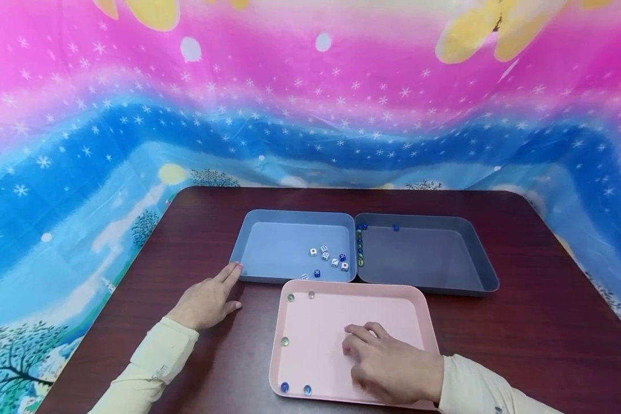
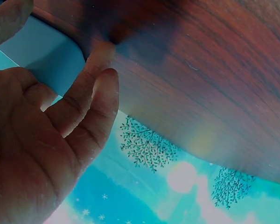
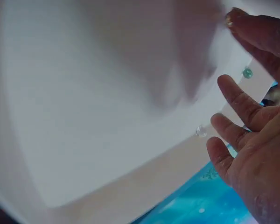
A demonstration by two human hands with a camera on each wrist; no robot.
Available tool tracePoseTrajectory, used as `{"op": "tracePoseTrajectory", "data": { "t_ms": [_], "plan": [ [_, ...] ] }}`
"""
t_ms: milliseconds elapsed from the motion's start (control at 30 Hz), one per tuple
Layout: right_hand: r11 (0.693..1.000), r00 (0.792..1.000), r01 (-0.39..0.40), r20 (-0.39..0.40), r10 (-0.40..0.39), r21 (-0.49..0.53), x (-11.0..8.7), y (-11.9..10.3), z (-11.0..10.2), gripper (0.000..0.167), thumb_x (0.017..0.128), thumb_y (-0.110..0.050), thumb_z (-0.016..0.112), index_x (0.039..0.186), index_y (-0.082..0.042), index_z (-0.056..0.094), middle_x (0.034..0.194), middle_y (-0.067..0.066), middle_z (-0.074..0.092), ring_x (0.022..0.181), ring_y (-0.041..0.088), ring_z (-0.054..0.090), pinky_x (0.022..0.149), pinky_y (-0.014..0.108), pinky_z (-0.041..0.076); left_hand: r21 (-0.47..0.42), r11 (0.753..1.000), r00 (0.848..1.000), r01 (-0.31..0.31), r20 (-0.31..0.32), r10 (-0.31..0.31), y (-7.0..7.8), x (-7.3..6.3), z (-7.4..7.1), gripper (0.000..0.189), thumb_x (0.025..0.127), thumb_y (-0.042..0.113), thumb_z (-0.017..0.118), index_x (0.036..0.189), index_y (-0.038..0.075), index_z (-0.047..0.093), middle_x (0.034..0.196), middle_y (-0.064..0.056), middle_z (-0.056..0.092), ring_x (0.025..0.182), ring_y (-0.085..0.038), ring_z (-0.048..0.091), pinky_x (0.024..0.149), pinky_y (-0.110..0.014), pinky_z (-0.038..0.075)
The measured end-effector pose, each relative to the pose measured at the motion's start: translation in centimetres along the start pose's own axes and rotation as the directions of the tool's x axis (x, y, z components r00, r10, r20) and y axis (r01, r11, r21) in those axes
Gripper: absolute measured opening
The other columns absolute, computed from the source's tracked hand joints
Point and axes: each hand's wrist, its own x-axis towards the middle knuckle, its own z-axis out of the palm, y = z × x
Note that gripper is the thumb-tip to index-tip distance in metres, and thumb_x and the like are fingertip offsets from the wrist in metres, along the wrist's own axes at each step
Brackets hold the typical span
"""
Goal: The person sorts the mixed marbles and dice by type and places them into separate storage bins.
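My right hand [image 1: 393, 365] hangs over the pink tray [image 1: 419, 299]. Its thumb and index finger come together on a small shiny bit, seemingly a glass marble [image 3: 229, 18], mostly covered by the fingertips; the other fingers are spread. Inside this tray lie a greenish marble [image 1: 291, 297], a clear marble [image 1: 311, 295], a pale green marble [image 1: 285, 341] and two blue marbles [image 1: 284, 387] near the left side. My left hand [image 1: 207, 299] touches the near left corner of the blue tray [image 1: 269, 241] with extended fingers. White dice [image 1: 325, 256] and blue dice [image 1: 317, 273] lie in that tray.
A dark grey tray [image 1: 424, 253] adjoins the blue tray on the right. Several green and blue marbles [image 1: 360, 247] line its left wall, and a small blue piece [image 1: 395, 228] lies near its back. A patterned cloth [image 1: 310, 103] hangs behind the brown table [image 1: 548, 322].
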Motion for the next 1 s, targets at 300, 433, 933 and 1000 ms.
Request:
{"op": "tracePoseTrajectory", "data": {
  "t_ms": [300, 433, 933, 1000],
  "plan": [
    [0.986, 0.981, -0.167, -0.093, 0.168, 0.011, -1.1, 1.7, -2.7, 0.014, 0.075, -0.012, 0.073, 0.07, -0.02, 0.062, 0.111, 0.006, 0.059, 0.12, 0.038, 0.054, 0.091, 0.056, 0.045, -0.004, 1.0, 1.0, -0.007, 0.005, 0.007, 0.0, 0.1, 0.0, 0.076, 0.084, 0.033, 0.071, 0.144, 0.001, 0.038, 0.149, -0.018, 0.043, 0.098, -0.037, 0.068, 0.083, -0.046, 0.056],
    [0.953, 0.931, -0.301, -0.21, 0.3, 0.028, -1.8, 3.8, -4.1, 0.016, 0.071, -0.008, 0.074, 0.073, -0.019, 0.063, 0.11, 0.01, 0.061, 0.118, 0.042, 0.054, 0.089, 0.061, 0.044, -0.001, 1.0, 1.0, -0.009, 0.004, 0.009, 0.0, 0.0, 0.0, 0.077, 0.084, 0.033, 0.072, 0.144, 0.0, 0.038, 0.148, -0.019, 0.043, 0.099, -0.036, 0.068, 0.083, -0.045, 0.056],
    [0.821, 0.785, -0.545, -0.24, 0.57, 0.168, -0.1, 12.5, -5.8, 0.006, 0.08, -0.011, 0.073, 0.079, -0.015, 0.07, 0.118, 0.017, 0.057, 0.118, 0.039, 0.047, 0.091, 0.065, 0.037, -0.009, 1.0, 1.0, -0.004, 0.002, 0.004, 0.0, -0.1, -0.1, 0.076, 0.084, 0.033, 0.072, 0.143, -0.001, 0.039, 0.148, -0.019, 0.043, 0.102, -0.036, 0.067, 0.086, -0.045, 0.056],
    [0.804, 0.77, -0.567, -0.23, 0.595, 0.182, 0.2, 13.1, -6.0, 0.007, 0.081, -0.012, 0.073, 0.087, -0.012, 0.071, 0.122, 0.019, 0.055, 0.121, 0.04, 0.044, 0.094, 0.067, 0.035, -0.008, 1.0, 1.0, -0.005, 0.001, 0.005, 0.0, -0.1, -0.1, 0.076, 0.084, 0.033, 0.072, 0.143, -0.001, 0.039, 0.148, -0.019, 0.043, 0.103, -0.036, 0.067, 0.086, -0.045, 0.055]
  ]
}}
